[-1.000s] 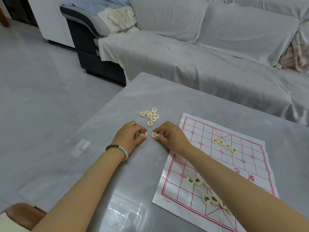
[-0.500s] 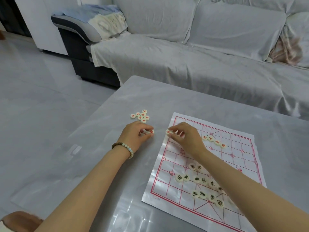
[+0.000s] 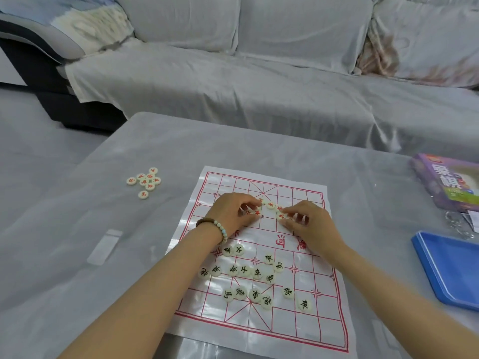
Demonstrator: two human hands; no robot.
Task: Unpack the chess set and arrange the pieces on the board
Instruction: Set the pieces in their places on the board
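From the head camera, the board (image 3: 293,320), a thin glossy sheet, lies flat on the table (image 3: 129,255). Over its far half, the left hand (image 3: 232,209) and the right hand (image 3: 309,225) each curl their fingers (image 3: 290,209) onto small red pieces (image 3: 270,205), pinching them by the rim. Black pieces (image 3: 256,273) lie scattered on the near half. A loose pile (image 3: 145,181) of red ones sits on the table, well to the left of the board. The discs look light, hard and smooth, and likely to slide on the slick sheet, so a rim pinch between thumb and forefinger should suit. The sheet itself seems flimsy and could shift if dragged.
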